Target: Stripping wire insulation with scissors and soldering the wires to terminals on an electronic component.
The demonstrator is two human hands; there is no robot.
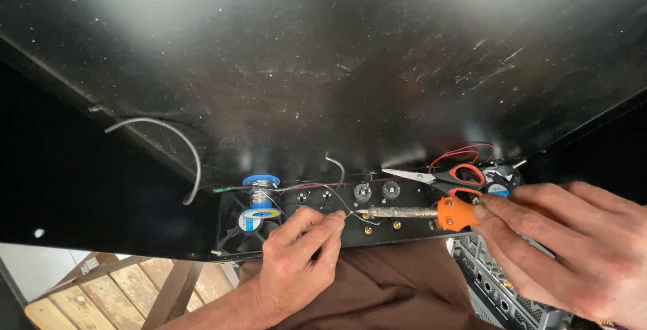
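My right hand (566,252) grips the orange handle of a soldering iron (431,213), whose metal shaft points left onto a black panel (377,232). My left hand (300,262) pinches a thin solder wire (340,203) between thumb and fingers, its end meeting the iron's tip near small brass terminals. The wire runs back to a blue solder spool (261,198) that stands on a black fan at the panel's left end.
Orange-handled scissors (445,176) lie behind the iron beside red and black wires. A large black metal sheet (323,60) fills the upper view. A grey cable (182,144) curls at left. A grey device (499,289), brown cloth and wooden slats lie below.
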